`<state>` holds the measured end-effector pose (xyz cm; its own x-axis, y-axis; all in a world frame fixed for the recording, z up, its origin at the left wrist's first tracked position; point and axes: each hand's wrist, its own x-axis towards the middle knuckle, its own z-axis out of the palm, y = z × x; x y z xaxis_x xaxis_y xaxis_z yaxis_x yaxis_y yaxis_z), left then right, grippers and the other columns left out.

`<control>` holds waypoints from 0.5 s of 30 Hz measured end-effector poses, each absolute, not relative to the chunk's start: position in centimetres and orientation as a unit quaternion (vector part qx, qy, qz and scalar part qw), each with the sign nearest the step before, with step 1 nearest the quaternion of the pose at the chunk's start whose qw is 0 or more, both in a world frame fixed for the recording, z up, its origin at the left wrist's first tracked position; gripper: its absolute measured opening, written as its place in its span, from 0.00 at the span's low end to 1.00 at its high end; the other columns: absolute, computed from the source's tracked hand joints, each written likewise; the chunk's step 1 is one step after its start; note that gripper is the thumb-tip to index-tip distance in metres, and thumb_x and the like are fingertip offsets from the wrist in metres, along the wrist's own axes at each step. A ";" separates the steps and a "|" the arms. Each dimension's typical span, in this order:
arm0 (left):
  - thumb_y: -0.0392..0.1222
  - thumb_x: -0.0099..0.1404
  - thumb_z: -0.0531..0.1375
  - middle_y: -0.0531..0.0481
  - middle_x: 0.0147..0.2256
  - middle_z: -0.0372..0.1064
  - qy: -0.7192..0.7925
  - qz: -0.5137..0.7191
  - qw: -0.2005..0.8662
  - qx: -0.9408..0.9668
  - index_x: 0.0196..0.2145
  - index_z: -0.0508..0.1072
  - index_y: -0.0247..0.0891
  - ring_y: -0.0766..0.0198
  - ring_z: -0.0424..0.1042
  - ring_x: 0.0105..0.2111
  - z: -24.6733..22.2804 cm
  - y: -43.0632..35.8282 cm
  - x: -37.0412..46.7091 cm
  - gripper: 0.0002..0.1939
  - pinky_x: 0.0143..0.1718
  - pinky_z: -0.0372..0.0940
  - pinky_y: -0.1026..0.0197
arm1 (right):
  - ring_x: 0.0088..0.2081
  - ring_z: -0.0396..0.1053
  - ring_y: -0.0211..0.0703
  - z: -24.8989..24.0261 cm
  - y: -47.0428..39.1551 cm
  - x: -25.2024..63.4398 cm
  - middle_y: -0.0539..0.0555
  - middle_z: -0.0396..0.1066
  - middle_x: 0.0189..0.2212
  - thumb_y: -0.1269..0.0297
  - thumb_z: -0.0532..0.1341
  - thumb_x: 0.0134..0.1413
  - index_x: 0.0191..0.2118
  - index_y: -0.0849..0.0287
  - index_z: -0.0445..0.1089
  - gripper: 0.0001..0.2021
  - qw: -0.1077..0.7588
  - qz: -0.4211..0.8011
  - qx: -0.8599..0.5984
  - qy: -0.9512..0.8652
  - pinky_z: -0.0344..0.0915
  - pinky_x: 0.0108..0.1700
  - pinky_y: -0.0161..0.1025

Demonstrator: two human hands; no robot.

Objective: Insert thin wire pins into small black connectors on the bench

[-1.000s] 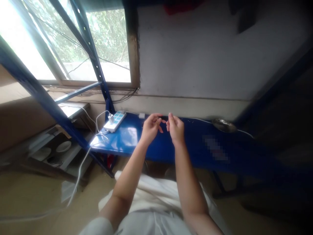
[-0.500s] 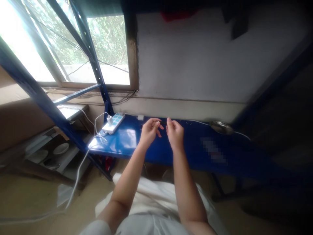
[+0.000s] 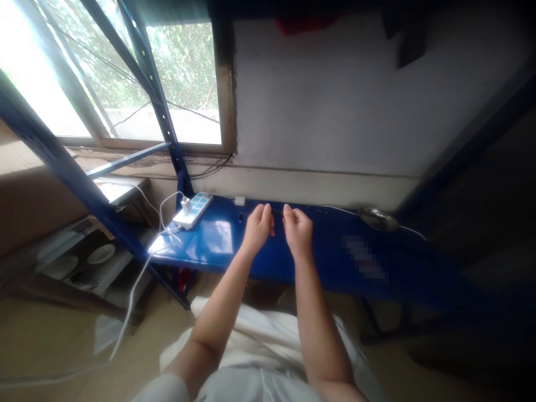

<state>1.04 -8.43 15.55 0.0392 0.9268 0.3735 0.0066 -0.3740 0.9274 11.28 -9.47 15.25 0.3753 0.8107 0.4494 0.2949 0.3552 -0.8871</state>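
Over the blue shelf (image 3: pixel 218 262), both my hands are raised close together with a small gap between them. A small dark, thin object (image 3: pixel 277 211) spans that gap, too dim to name. My left hand (image 3: pixel 258 226) is closed in a pinch on its left end, thumb on top. My right hand (image 3: pixel 298 229) is likewise closed, its thumb and fingers pinching the other end. Just left of my left hand, a tiny dark piece (image 3: pixel 240 218) stands on the shelf. Several tiny pale bits (image 3: pixel 322 211) lie beyond my right hand.
A white power strip (image 3: pixel 193 210) with a plugged-in charger lies at the shelf's left, its cable (image 3: pixel 133 296) hanging to the floor. A small white block (image 3: pixel 239 200) is by the wall. At right sits a shiny metal dish-like item (image 3: pixel 379 218). Blue rack posts (image 3: pixel 165 120) stand left.
My left fingers have drawn in from a looser spread to a closed pinch. The tiny dark piece left of my left hand shows more fully now. My right hand has barely moved.
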 end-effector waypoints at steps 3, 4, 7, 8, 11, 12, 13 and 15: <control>0.57 0.62 0.49 0.58 0.15 0.56 0.394 0.577 0.410 0.587 0.20 0.57 0.37 0.74 0.59 0.13 15.5 -8.3 1.1 0.22 0.16 0.54 0.70 | 0.18 0.52 0.31 15.3 -9.5 11.3 0.44 0.54 0.13 0.44 0.53 0.51 0.18 0.58 0.57 0.23 0.634 0.209 -0.530 -0.523 0.52 0.22 0.30; 0.57 0.62 0.49 0.58 0.15 0.56 0.394 0.577 0.415 0.583 0.20 0.57 0.36 0.74 0.59 0.13 15.5 -8.2 1.1 0.23 0.16 0.54 0.70 | 0.18 0.52 0.31 15.3 -9.6 11.3 0.44 0.54 0.13 0.44 0.53 0.51 0.18 0.58 0.57 0.23 0.634 0.213 -0.529 -0.523 0.52 0.22 0.30; 0.58 0.60 0.51 0.57 0.13 0.55 0.397 0.579 0.437 0.562 0.17 0.57 0.36 0.74 0.58 0.12 15.2 -7.9 0.9 0.25 0.16 0.54 0.69 | 0.17 0.51 0.31 15.4 -9.6 11.2 0.44 0.53 0.12 0.43 0.54 0.49 0.17 0.58 0.56 0.23 0.637 0.228 -0.524 -0.518 0.51 0.21 0.30; 0.58 0.59 0.52 0.57 0.12 0.55 0.399 0.579 0.448 0.552 0.16 0.57 0.36 0.74 0.58 0.12 15.2 -7.8 0.9 0.25 0.16 0.53 0.69 | 0.17 0.51 0.31 15.3 -9.6 11.1 0.44 0.53 0.12 0.43 0.54 0.49 0.17 0.58 0.56 0.23 0.639 0.233 -0.521 -0.516 0.51 0.21 0.30; 0.58 0.58 0.55 0.57 0.14 0.58 0.391 0.589 0.487 0.513 0.19 0.61 0.35 0.74 0.58 0.12 15.1 -7.8 0.7 0.23 0.15 0.52 0.69 | 0.17 0.52 0.30 15.2 -9.4 10.9 0.44 0.54 0.13 0.43 0.55 0.48 0.18 0.58 0.57 0.23 0.652 0.244 -0.513 -0.502 0.52 0.21 0.30; 0.58 0.57 0.56 0.56 0.16 0.61 0.381 0.594 0.501 0.501 0.22 0.64 0.34 0.74 0.60 0.12 15.2 -7.9 0.6 0.21 0.15 0.52 0.70 | 0.17 0.52 0.30 15.1 -9.3 10.9 0.44 0.55 0.13 0.43 0.55 0.48 0.18 0.58 0.58 0.23 0.659 0.245 -0.512 -0.494 0.52 0.21 0.30; 0.57 0.56 0.57 0.55 0.19 0.64 0.366 0.598 0.514 0.493 0.28 0.67 0.34 0.74 0.61 0.13 15.2 -8.0 0.5 0.19 0.15 0.53 0.70 | 0.17 0.53 0.31 15.0 -9.2 10.9 0.45 0.55 0.13 0.43 0.54 0.48 0.18 0.58 0.58 0.23 0.666 0.244 -0.511 -0.486 0.52 0.21 0.30; 0.53 0.53 0.61 0.54 0.25 0.69 0.334 0.601 0.535 0.491 0.41 0.67 0.36 0.74 0.64 0.15 15.3 -8.0 0.2 0.22 0.16 0.54 0.70 | 0.17 0.53 0.31 14.8 -9.0 10.9 0.45 0.56 0.13 0.43 0.54 0.49 0.18 0.59 0.58 0.23 0.676 0.241 -0.512 -0.473 0.52 0.21 0.30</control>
<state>0.24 -8.05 15.31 0.0541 0.9710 0.2328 -0.3155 -0.2046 0.9266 10.89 -9.04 14.82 0.4364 0.8096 0.3925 0.1584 0.3603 -0.9193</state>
